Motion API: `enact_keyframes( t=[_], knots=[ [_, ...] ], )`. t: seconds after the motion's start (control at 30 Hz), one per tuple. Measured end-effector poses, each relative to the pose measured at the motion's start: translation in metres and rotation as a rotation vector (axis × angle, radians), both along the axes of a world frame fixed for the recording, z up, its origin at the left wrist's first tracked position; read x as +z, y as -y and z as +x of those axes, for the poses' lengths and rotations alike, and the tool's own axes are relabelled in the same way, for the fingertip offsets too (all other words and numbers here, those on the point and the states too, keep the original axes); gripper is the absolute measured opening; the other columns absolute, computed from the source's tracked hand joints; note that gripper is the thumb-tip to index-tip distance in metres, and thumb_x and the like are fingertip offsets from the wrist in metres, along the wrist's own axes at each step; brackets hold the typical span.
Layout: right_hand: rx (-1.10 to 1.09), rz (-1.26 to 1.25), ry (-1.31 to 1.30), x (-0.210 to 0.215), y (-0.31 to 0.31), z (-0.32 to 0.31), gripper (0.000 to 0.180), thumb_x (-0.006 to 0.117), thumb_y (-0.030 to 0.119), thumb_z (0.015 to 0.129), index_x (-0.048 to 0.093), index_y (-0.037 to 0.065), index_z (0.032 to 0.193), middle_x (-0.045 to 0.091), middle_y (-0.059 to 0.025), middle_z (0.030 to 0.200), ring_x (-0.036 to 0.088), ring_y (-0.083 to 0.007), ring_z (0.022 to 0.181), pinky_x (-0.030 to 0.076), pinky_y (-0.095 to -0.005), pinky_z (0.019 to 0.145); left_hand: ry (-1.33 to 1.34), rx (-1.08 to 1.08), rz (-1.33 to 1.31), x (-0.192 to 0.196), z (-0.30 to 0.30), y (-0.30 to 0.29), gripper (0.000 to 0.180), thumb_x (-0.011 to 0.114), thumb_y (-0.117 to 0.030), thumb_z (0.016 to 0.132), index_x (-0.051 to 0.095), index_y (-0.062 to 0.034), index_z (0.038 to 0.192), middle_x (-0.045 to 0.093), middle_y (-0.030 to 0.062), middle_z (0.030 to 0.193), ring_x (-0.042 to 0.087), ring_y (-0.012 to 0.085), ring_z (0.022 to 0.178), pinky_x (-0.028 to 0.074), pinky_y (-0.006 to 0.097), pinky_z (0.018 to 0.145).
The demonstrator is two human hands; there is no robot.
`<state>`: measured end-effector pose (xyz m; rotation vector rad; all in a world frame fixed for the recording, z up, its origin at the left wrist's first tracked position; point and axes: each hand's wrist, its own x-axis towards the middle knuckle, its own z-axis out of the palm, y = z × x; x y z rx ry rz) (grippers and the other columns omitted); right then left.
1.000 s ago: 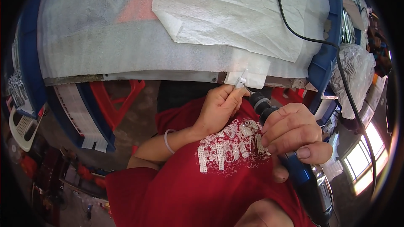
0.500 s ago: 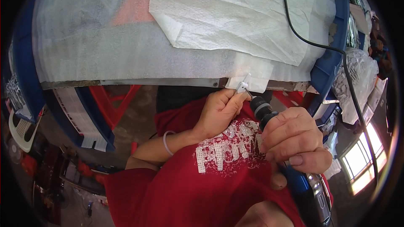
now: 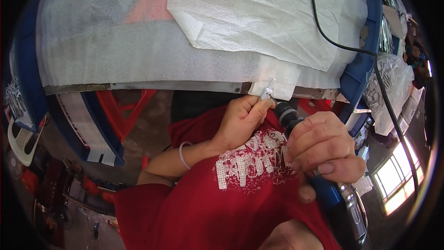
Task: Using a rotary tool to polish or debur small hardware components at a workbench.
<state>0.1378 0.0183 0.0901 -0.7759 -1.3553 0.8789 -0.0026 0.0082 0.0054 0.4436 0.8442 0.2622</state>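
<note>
My left hand (image 3: 247, 118) is closed, thumb against fingers, on a small white part (image 3: 265, 94) with a little hole in it. It rests the part at the table's front edge, against a folded white pad (image 3: 284, 84). My right hand (image 3: 323, 150) wraps round a blue and black electric screwdriver (image 3: 330, 194), whose body slants down to the lower right. Its black chuck (image 3: 285, 112) points up and left, and the thin bit meets the white part beside my left fingertips. My left fingers hide the part's lower end.
A white foam sheet (image 3: 115, 62) covers the table, with a loose white cloth (image 3: 259, 14) on top. A black cable (image 3: 344, 46) runs over the right side. Blue bins (image 3: 356, 76) flank the table; a clear plastic bag (image 3: 391, 88) lies at right. A red stool (image 3: 122, 115) stands below.
Both hands stay nearly in place, with the bit still at the white part. The view has shifted very slightly.
</note>
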Motion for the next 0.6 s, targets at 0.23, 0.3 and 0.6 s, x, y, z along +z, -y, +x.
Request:
enact_keyframes(
  t=[0.23,0.3,0.6],
  knots=[
    [-0.032,0.049,0.021,0.0036,0.0078,0.0055,0.044,0.078,0.013,0.071,0.045,0.004,0.098,0.062,-0.0138,0.071,0.062,-0.0238,0.055,0.052,-0.0326,0.049,0.059,0.002,-0.003,0.0008,0.0013,-0.0029,0.021,0.052,-0.015,0.095,0.064,0.001,0.09,0.048,-0.0055,0.061,0.041,0.0017,0.055,0.033,0.018,0.049],
    [0.014,0.085,0.162,0.0022,0.0047,0.0085,0.043,0.069,0.025,0.083,0.038,0.006,0.105,0.059,-0.0071,0.074,0.061,-0.0157,0.054,0.049,-0.0236,0.044,0.066,0.009,-0.017,0.0005,0.0019,-0.0016,0.021,0.052,-0.015,0.095,0.064,0.0007,0.09,0.048,-0.0055,0.061,0.04,0.0017,0.054,0.033,0.018,0.048],
    [0.01,0.09,0.141,-0.0036,0.0026,0.0048,0.042,0.07,0.025,0.083,0.038,0.007,0.104,0.06,-0.0075,0.073,0.062,-0.0162,0.053,0.049,-0.0239,0.043,0.029,0.016,-0.017,-0.0015,0.0015,-0.0008,0.023,0.053,-0.016,0.095,0.062,0.0,0.081,0.047,-0.0055,0.059,0.039,0.0016,0.052,0.032,0.019,0.046]
  ],
)
